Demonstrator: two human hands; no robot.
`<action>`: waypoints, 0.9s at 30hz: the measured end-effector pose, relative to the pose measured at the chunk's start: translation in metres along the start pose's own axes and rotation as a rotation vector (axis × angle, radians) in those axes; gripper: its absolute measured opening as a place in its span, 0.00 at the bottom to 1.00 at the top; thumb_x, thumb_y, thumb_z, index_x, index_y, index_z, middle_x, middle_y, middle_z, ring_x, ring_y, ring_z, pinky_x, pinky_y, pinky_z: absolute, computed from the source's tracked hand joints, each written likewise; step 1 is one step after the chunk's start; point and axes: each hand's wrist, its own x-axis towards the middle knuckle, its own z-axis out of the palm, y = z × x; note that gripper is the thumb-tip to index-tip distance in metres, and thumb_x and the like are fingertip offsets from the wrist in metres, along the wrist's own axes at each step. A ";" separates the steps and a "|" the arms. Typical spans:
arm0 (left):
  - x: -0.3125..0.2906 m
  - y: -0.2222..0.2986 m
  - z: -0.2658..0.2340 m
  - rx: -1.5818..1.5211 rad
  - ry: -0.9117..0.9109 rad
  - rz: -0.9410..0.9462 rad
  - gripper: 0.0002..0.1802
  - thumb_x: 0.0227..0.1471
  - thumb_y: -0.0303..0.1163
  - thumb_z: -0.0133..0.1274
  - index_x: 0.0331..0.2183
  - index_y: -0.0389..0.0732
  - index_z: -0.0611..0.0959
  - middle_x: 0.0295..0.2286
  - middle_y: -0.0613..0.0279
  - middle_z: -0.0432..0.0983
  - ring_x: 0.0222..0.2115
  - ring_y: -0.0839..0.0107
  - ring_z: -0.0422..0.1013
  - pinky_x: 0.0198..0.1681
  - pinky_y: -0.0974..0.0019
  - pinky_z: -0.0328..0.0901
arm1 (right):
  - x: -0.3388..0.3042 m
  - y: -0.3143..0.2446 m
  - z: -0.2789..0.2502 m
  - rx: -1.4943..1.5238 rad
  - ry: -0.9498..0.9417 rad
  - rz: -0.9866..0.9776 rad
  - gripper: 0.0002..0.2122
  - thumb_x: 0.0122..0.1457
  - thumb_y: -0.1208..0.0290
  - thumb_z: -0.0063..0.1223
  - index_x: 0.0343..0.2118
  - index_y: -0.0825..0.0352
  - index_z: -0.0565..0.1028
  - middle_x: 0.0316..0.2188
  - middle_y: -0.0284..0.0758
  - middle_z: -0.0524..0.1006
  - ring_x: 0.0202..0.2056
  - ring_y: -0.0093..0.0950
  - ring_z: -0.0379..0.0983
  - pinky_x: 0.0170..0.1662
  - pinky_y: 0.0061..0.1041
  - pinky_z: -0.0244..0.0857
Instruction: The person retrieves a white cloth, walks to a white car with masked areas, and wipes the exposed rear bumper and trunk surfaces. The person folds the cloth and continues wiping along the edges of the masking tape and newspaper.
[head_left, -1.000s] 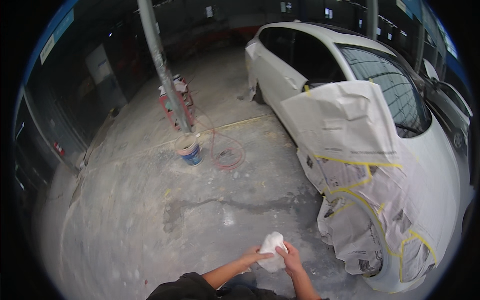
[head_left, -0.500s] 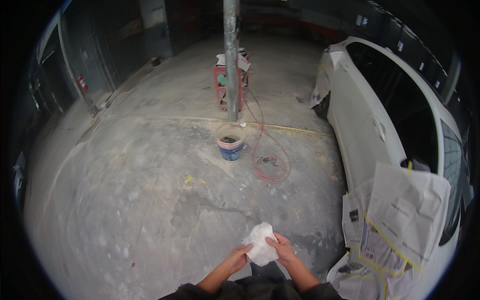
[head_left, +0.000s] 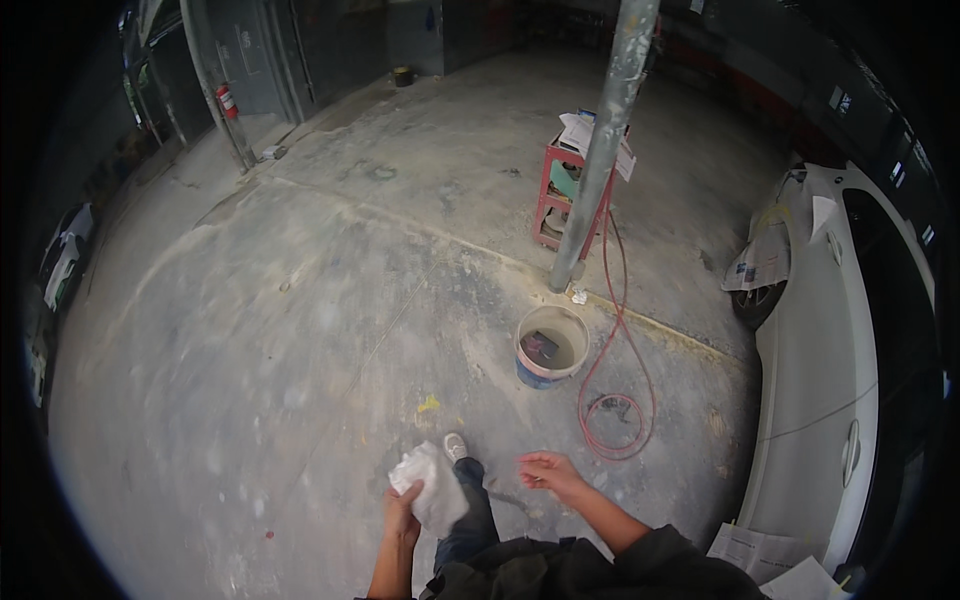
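Observation:
A crumpled white cloth (head_left: 430, 490) hangs from my left hand (head_left: 401, 515), which is closed on its edge with the thumb across the top. The cloth partly covers my leg. To the right and apart from the cloth, my right hand (head_left: 552, 474) is held out with its fingers slightly bent and apart, and nothing shows in it. Ahead on the concrete floor (head_left: 300, 400) stands a blue and white bucket (head_left: 545, 376) with liquid and a dark object inside.
Behind the bucket rises a metal post (head_left: 600, 150) beside a red cart (head_left: 548, 205) carrying papers. A red hose (head_left: 588, 420) lies coiled right of the bucket. Along the right stands a white car (head_left: 815, 380), partly masked with paper (head_left: 760, 268). A fire extinguisher (head_left: 227, 101) hangs far left.
My right hand has let go of the cloth and moved apart from it. My left hand has carried the cloth leftward. The view has turned left, and the bucket and post are nearer.

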 end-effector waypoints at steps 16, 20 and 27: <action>0.516 0.252 0.145 -0.071 0.020 -0.015 0.26 0.55 0.24 0.58 0.56 0.36 0.74 0.49 0.57 0.77 0.49 0.60 0.75 0.53 0.55 0.70 | 0.382 -0.136 -0.106 -0.650 0.202 0.708 0.30 0.65 0.36 0.44 0.44 0.64 0.82 0.38 0.38 0.84 0.34 0.35 0.81 0.37 0.33 0.73; 0.651 0.282 0.187 -0.126 -0.024 -0.076 0.27 0.57 0.25 0.55 0.58 0.38 0.72 0.52 0.58 0.75 0.52 0.60 0.72 0.56 0.54 0.69 | 0.526 -0.188 -0.101 -0.608 0.103 0.742 0.28 0.64 0.40 0.46 0.47 0.64 0.81 0.39 0.39 0.83 0.34 0.36 0.81 0.37 0.34 0.73; 0.850 0.376 0.266 -0.139 -0.021 -0.111 0.28 0.59 0.27 0.53 0.60 0.37 0.70 0.54 0.54 0.73 0.54 0.55 0.71 0.59 0.48 0.66 | 0.703 -0.355 -0.131 -0.632 -0.039 0.521 0.25 0.64 0.47 0.50 0.51 0.64 0.79 0.41 0.41 0.83 0.35 0.38 0.81 0.38 0.34 0.73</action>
